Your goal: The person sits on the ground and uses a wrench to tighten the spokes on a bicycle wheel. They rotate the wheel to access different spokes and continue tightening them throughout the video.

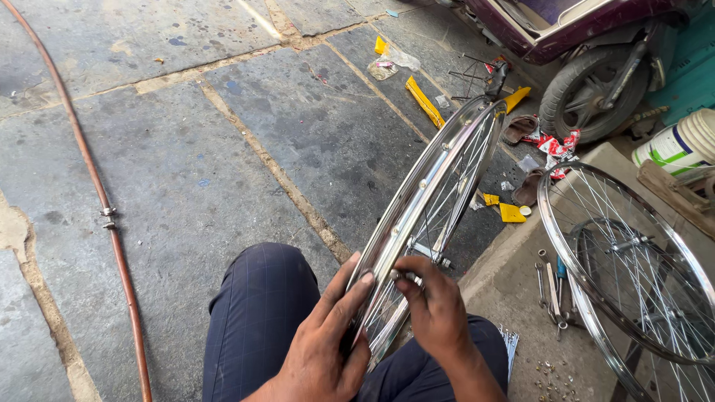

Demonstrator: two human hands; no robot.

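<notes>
Left hand (320, 346) clamped on the near rim of the wheel (436, 197); wheel stands on edge between the knees, running away up-right; right hand (436, 309) pinches a small spoke fitting (406, 277) at the rim

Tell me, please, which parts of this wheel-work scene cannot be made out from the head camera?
- Left hand: its palm side and grip on the wheel rim are hidden behind the hand itself.
- Right hand: the small part at its fingertips is too small to identify.
- Second wheel: cut off by the right and bottom edges.
- Scooter: cut off by the top edge.
</notes>
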